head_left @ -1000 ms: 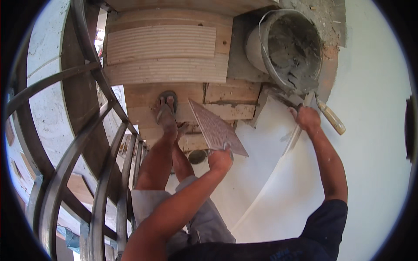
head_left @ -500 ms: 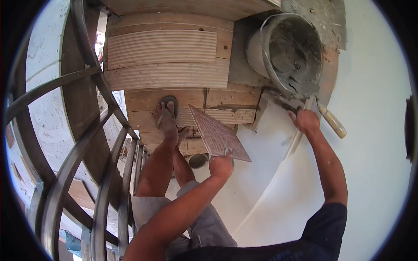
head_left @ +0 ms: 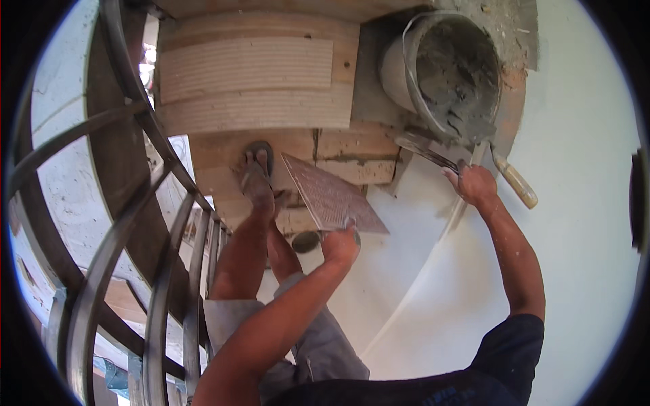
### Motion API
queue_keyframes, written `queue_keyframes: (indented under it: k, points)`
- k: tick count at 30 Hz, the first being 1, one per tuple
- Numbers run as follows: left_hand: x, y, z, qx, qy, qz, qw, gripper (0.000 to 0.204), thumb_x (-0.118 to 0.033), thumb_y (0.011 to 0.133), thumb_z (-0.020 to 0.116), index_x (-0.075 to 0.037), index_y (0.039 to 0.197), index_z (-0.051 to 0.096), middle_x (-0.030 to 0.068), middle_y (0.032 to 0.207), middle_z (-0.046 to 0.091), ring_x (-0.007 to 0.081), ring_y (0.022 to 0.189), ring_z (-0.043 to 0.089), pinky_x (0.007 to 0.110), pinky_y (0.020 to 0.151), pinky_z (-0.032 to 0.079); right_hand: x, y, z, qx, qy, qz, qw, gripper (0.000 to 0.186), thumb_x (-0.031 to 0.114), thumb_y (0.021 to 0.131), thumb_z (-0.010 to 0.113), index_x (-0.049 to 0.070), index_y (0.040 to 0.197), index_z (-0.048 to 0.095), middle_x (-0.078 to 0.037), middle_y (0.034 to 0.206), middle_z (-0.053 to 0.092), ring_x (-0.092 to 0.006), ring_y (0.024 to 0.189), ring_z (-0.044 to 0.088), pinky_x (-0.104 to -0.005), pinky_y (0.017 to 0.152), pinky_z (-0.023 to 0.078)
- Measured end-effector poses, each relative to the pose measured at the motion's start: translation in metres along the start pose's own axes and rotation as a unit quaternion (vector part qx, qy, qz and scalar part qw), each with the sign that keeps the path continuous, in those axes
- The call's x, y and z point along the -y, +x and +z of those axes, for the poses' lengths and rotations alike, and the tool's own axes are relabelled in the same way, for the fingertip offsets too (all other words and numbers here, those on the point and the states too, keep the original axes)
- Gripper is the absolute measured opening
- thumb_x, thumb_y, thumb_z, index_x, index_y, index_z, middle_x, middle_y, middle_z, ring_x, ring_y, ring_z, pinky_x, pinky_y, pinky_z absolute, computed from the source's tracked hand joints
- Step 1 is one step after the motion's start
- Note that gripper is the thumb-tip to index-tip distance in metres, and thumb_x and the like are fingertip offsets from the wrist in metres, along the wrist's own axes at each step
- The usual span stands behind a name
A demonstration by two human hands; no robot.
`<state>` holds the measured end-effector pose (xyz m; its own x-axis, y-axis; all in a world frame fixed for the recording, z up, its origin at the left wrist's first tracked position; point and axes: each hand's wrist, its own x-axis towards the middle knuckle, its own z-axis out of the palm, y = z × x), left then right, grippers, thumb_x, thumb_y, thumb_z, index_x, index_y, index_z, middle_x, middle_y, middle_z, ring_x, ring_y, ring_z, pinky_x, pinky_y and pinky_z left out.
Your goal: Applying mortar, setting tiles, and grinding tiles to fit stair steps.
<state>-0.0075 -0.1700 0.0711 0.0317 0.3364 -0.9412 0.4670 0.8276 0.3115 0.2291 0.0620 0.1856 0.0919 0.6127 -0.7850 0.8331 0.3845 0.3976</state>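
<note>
My left hand (head_left: 340,245) is closed on the near edge of a reddish-brown tile (head_left: 338,197), with its finely textured face showing. The tile is tilted in the air over the steps, in front of my legs. My right hand (head_left: 478,184) grips a trowel (head_left: 428,153), whose grey-smeared blade points left, just below the bucket. Wet grey mortar (head_left: 460,78) lies inside the tilted-looking bucket (head_left: 399,74) with a wire handle. Beside my right hand, a second tool with a wooden handle (head_left: 517,184) leans at the bucket's rim.
Metal railing bars (head_left: 115,237) run along the left. Ribbed beige stair tiles (head_left: 250,64) cover the steps ahead, and my sandalled foot (head_left: 257,169) stands on a lower one. A white wall (head_left: 575,223) rises on the right. A small round container (head_left: 306,241) sits below by my legs.
The trowel's blade has swung out to the left and shows more plainly. The tile has shifted slightly up and left with my left hand. My right hand has barely moved.
</note>
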Motion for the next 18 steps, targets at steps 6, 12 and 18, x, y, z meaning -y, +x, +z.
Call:
queue_keyframes:
  k: [6,12,18]
  points:
    - [-0.015,-0.008,-0.016,0.067,-0.031,0.014,0.997,0.052,-0.043,0.100,0.045,0.001,0.104,0.071,0.0256,0.110,0.067,0.0421,0.109,0.061,0.046,0.097,0.045,0.013,-0.031,0.009,-0.088,0.071,-0.198,0.974,0.054,0.060,0.094,0.050,0.008,0.109,0.059,-0.019,0.081,0.068,-0.0395,0.073,0.067,-0.0499,0.067,0.054]
    - [-0.013,-0.007,0.003,-0.005,-0.008,0.069,0.998,0.052,-0.043,0.101,0.044,0.002,0.105,0.070,0.0263,0.110,0.067,0.0419,0.108,0.062,0.046,0.097,0.045,-0.053,0.013,0.038,-0.026,-0.039,0.043,0.998,0.057,0.061,0.093,0.051,0.007,0.108,0.059,-0.020,0.078,0.069,-0.0397,0.074,0.068,-0.0493,0.066,0.055]
    - [-0.008,-0.003,-0.006,0.075,-0.105,-0.045,0.991,0.055,-0.043,0.101,0.043,0.005,0.105,0.069,0.0260,0.112,0.067,0.0412,0.111,0.060,0.045,0.097,0.045,0.009,-0.046,-0.012,-0.075,0.011,-0.149,0.986,0.055,0.063,0.088,0.057,0.008,0.098,0.059,-0.019,0.078,0.069,-0.0383,0.072,0.068,-0.0463,0.064,0.055]
